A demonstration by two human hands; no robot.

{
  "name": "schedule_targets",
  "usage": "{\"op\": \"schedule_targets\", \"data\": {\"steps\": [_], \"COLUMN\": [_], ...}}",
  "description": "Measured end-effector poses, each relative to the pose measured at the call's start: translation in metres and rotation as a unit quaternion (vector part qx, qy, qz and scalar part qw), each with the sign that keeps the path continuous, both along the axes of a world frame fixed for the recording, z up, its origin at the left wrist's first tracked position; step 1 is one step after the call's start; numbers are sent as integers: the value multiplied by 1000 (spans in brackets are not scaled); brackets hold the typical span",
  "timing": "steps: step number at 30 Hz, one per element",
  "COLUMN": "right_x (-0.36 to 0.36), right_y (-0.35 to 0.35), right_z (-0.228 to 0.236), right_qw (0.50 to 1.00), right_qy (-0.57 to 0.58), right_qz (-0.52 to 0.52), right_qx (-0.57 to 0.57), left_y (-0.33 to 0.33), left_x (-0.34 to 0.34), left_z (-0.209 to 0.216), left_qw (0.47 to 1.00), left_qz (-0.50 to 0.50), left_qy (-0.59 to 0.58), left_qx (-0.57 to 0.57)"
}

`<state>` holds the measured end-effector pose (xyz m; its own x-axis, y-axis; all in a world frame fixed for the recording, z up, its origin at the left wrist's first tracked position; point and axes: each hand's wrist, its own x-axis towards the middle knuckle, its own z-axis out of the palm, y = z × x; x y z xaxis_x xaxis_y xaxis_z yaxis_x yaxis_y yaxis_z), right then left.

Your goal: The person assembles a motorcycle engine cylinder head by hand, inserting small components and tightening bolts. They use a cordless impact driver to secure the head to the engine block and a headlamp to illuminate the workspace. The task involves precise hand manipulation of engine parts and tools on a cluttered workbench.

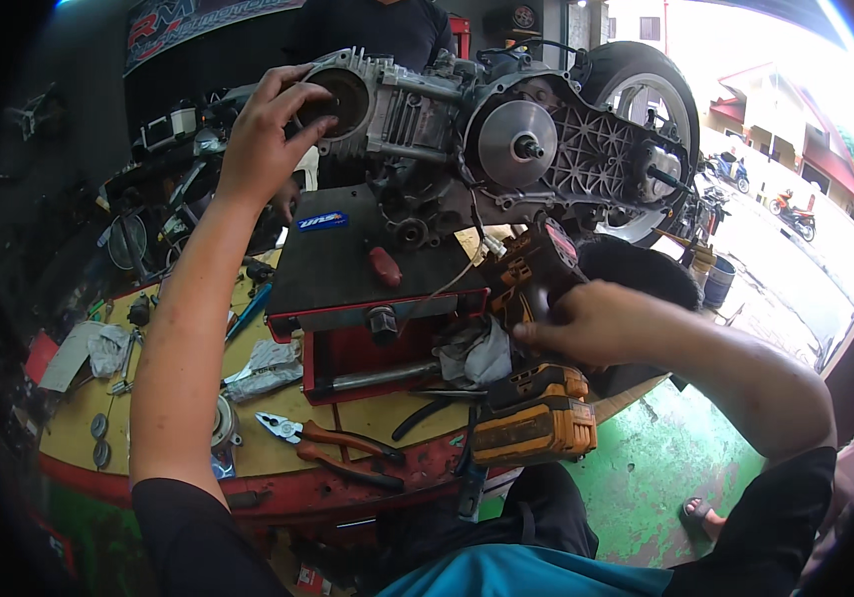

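A scooter engine (397, 109) lies on its side on a black-topped stand (332, 264), with its cylinder bore facing left. My left hand (273, 129) is at that bore, thumb and fingers spread across its opening and touching the rim. No loose part shows between them. My right hand (586, 323) is wrapped round the handle of a yellow-and-black cordless impact wrench (541, 254), whose battery (536, 423) hangs below the fist. The tool's head is close to the engine's lower side; its tip is hard to make out. A round silver pulley (516, 142) sits on the engine's exposed side.
Orange-handled pliers (337, 436) lie on the yellow bench (89, 428). A red-handled tool (384, 267) and a blue packet (322, 221) rest on the stand. A rag (476, 353) is under it. Behind the engine are a wheel (680, 99) and a person (372, 30).
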<state>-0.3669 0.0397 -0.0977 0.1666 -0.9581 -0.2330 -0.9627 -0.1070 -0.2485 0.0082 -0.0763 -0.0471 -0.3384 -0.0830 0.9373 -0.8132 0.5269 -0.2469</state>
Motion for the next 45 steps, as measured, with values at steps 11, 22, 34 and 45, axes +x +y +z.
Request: {"op": "schedule_targets", "data": {"steps": [11, 22, 34, 45], "right_x": [-1, -26, -53, 31], "right_y": [-41, 40, 110, 22], "right_z": [-70, -42, -10, 0], "right_qw": [792, 788, 697, 726], "right_qy": [-569, -601, -648, -2], "right_qz": [-131, -132, 20, 244], "right_qx": [181, -27, -308, -643], "left_y": [-7, -7, -1, 4], "left_x": [-7, -4, -6, -5], "left_z": [-7, -8, -3, -1], "left_qw": [999, 998, 998, 999], "left_qz": [-1, -16, -11, 23], "left_qy": [41, 25, 25, 38], "left_qx": [-36, -56, -52, -5]}}
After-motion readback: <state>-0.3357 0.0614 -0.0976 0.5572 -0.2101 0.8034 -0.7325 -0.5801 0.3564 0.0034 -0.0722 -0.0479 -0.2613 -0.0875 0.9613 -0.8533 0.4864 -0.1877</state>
